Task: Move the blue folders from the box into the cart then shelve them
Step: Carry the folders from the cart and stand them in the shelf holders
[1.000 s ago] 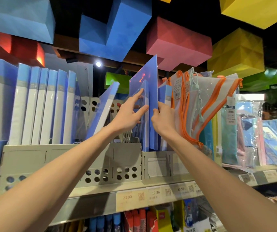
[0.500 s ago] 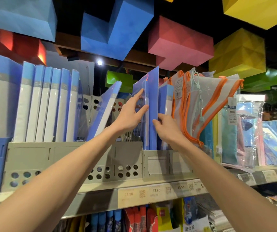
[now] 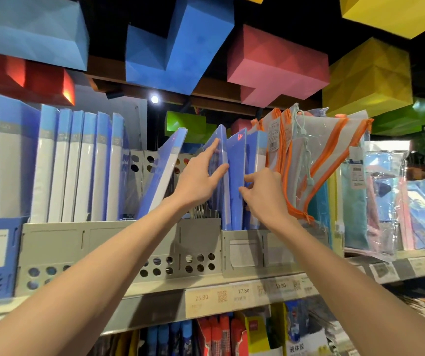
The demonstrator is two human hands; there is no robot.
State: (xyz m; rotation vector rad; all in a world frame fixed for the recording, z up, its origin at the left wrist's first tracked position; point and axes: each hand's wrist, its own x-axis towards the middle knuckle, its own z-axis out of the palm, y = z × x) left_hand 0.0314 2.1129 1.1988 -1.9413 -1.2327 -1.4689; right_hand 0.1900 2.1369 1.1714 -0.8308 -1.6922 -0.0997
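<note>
Head view. Landmark: the grey holder (image 3: pixel 244 249) on the shelf (image 3: pixel 155 304).

Both of my forearms rise from the bottom corners and converge above the holder.

Left hand (image 3: pixel 201 181): wrist tipped back a little. Its fingers (image 3: pixel 212 149) are straight and spread wide, laid flat on the left face of folder A (image 3: pixel 223 134), with the thumb stretched across its front edge. They press on it and do not grip.

Right hand (image 3: pixel 266 199): the back of the hand faces me. Its fingers (image 3: pixel 251 177) are curled and narrow, with the index and thumb tips at the front edge of folder B (image 3: pixel 235 160). I cannot tell whether they pinch it or only touch it.

Folders A and B stand upright in the holder, side by side, A to the left. Folder C (image 3: pixel 256 150) stands in the holder just right of B.

Left of the holder, a lone folder (image 3: pixel 166 165) leans over to the right. Farther left stands a row of folders (image 3: pixel 78 163).

Just right of the holder, the orange-zipped pouches (image 3: pixel 316 150) tilt over my right wrist.
</note>
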